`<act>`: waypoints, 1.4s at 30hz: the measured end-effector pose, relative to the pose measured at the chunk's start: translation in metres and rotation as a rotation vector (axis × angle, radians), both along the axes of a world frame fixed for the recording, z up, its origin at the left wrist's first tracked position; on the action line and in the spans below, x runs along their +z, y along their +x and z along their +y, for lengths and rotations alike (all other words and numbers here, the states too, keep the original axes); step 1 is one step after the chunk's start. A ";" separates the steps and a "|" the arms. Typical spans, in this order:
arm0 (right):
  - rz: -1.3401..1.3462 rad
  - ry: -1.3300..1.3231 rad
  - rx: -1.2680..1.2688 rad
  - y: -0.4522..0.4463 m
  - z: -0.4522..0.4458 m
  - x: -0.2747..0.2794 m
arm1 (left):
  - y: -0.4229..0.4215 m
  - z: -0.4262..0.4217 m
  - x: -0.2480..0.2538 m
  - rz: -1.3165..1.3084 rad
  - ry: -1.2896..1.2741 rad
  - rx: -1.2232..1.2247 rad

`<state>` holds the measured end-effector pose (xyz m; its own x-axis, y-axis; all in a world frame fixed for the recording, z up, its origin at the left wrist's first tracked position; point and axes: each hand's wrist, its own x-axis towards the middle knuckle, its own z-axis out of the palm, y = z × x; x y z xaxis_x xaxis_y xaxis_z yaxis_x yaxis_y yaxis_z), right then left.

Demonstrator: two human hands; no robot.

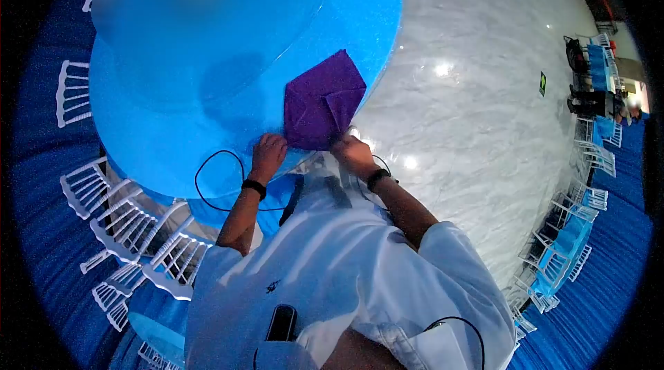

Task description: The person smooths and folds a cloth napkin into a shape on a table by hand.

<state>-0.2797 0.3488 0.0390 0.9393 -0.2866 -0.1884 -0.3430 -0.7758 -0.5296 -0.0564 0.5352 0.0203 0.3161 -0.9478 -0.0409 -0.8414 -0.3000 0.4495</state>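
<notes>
A purple cloth napkin [315, 111] lies partly folded on the blue round table [166, 128], near its edge closest to me. One flap is turned over on its right side, leaving a raised crease. My left hand [268, 154], wearing a black wristband, has its fingers curled in on the napkin's lower left corner; the fingertips are partly hidden. At the lower right corner, my right hand [354, 155] pinches the cloth edge between closed fingers. It also wears a dark band at the wrist.
A clear raised disc [228, 38] covers the table's far part. White chairs [131, 225] stand to the left, with a thin black cable [196, 180] looping beside my left arm. Pale marbled floor [463, 135] spreads to the right, towards more blue tables [564, 249] and a person [595, 102].
</notes>
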 end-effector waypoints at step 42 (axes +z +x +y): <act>-0.049 0.087 -0.214 -0.019 -0.006 0.032 | -0.009 0.009 0.012 0.231 0.082 0.137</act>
<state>-0.2986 0.3427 0.0706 0.8677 -0.4646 -0.1769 -0.4668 -0.6389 -0.6115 -0.0657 0.5438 0.0322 0.4142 -0.8876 -0.2013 -0.6689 -0.4469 0.5941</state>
